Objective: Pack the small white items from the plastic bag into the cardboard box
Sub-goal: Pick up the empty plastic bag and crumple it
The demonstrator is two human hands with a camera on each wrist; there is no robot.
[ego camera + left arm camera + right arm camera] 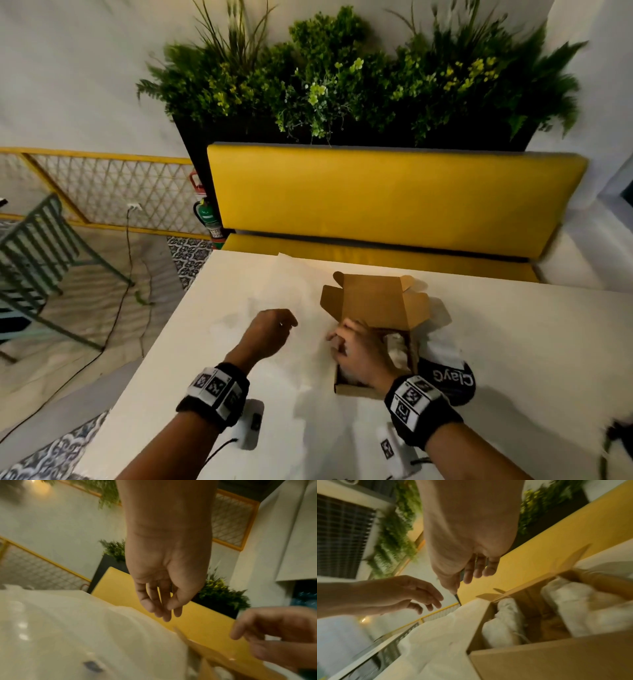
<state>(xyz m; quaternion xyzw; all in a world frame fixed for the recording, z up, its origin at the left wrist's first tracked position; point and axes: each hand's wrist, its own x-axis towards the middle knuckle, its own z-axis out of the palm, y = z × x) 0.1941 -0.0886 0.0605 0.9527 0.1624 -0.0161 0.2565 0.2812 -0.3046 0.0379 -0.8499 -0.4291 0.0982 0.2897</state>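
A brown cardboard box (352,390) stands open on the white table (531,342), its lid (373,301) folded back. Small white items (397,349) lie inside; in the right wrist view they (505,622) look like soft wrapped bundles between cardboard walls (539,662). My right hand (356,349) hovers over the box's left side, fingers (471,573) loosely curled and holding nothing. A clear plastic bag (291,284) lies flat left of the box. Above it hangs my left hand (274,329), its relaxed fingers (163,605) empty. The bag's contents are not visible.
A black pouch with white lettering (448,380) and a white sheet (442,353) lie right of the box. Two white devices (251,423) (394,452) sit near the table's front edge. A yellow bench (394,198) and plants stand behind the table.
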